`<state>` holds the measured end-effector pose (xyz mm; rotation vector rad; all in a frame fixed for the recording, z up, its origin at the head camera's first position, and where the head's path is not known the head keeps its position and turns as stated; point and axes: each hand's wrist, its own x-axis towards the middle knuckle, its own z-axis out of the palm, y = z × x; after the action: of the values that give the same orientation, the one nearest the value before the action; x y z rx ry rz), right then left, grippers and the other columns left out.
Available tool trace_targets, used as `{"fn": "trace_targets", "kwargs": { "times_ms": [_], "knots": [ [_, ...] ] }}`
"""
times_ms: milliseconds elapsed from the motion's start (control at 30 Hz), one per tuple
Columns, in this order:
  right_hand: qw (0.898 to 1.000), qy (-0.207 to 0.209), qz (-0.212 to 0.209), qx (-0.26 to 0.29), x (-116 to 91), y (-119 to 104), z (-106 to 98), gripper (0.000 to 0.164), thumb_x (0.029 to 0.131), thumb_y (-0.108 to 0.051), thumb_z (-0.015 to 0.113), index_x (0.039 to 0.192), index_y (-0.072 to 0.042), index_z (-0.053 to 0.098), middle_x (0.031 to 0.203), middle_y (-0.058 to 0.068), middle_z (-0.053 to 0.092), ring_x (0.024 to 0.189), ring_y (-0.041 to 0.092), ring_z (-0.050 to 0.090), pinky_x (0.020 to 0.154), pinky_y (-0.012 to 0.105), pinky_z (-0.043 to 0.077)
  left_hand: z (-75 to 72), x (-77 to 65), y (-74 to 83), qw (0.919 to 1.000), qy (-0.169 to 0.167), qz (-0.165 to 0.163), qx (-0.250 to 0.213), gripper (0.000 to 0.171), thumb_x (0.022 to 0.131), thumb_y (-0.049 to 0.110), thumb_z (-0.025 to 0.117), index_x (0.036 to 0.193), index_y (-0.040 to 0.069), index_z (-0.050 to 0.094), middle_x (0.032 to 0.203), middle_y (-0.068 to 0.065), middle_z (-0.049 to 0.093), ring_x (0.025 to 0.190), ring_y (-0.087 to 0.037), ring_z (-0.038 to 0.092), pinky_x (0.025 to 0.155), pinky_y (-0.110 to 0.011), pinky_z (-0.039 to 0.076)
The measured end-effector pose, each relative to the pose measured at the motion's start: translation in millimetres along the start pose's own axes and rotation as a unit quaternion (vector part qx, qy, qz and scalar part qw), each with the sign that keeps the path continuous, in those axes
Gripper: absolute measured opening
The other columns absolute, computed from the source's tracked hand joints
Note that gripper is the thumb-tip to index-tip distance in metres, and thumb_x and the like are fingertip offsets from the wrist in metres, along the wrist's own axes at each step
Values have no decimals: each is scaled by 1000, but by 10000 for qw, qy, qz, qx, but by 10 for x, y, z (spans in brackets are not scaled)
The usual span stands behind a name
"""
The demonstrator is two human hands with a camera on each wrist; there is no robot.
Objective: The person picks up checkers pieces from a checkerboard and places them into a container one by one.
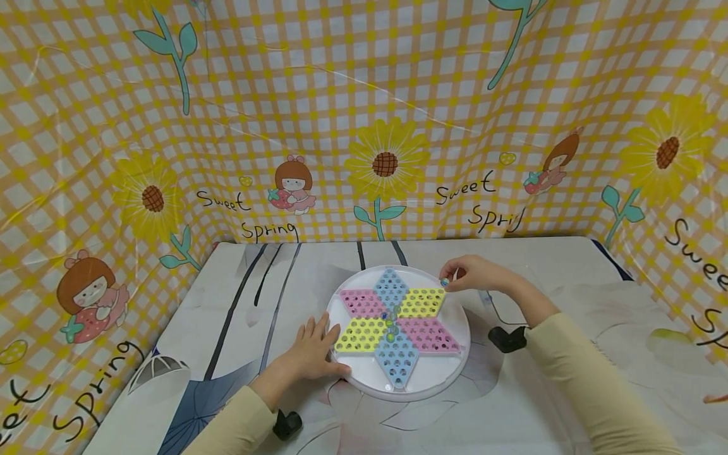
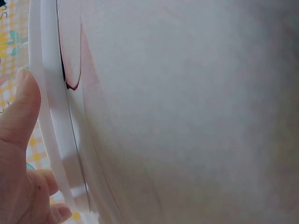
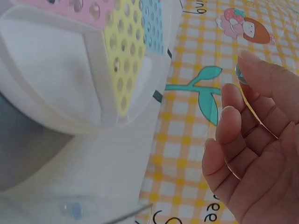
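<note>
The right hand (image 1: 478, 273) pinched a small clear glass marble with blue inside (image 1: 445, 282) between thumb and forefinger, just beside the outer tip of a yellow panel. The left hand (image 1: 311, 354) lay with its fingers spread, touching the left rim of a round white game board (image 1: 435, 374). The board bore a six-pointed star (image 1: 406, 330) of blue, pink and yellow panels dotted with holes; blue, clear and green-yellow marbles (image 1: 390, 323) clustered at its middle. Beneath was a pale printed table covering (image 1: 455, 430); beyond hung a yellow-and-orange checked cloth (image 1: 318, 95) with sunflowers.
</note>
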<state>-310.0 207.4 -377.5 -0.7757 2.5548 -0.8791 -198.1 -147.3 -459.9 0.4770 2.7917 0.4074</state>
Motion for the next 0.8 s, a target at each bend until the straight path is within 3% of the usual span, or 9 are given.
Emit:
{"fn": "trace_targets", "kwargs": {
  "times_ms": [433, 800],
  "knots": [
    [9994, 188, 273, 26, -291, 216, -183, 26, 83, -21, 67, 100, -1, 61, 84, 3, 58, 75, 17, 50, 67, 34, 47, -24, -8, 13, 10000, -8, 30, 40, 92, 76, 59, 61, 143, 4, 28, 151, -23, 7, 135, -49, 4, 107, -58, 9],
    [9987, 297, 359, -206, -509, 401, -305, 27, 85, -17, 64, 102, 3, 60, 88, 4, 57, 77, 15, 50, 65, 28, 45, -19, -14, 4, 10000, 4, 49, -14, 92, 76, 58, 62, 143, 4, 28, 151, -23, 7, 135, -49, 4, 107, -58, 9]
  ]
}}
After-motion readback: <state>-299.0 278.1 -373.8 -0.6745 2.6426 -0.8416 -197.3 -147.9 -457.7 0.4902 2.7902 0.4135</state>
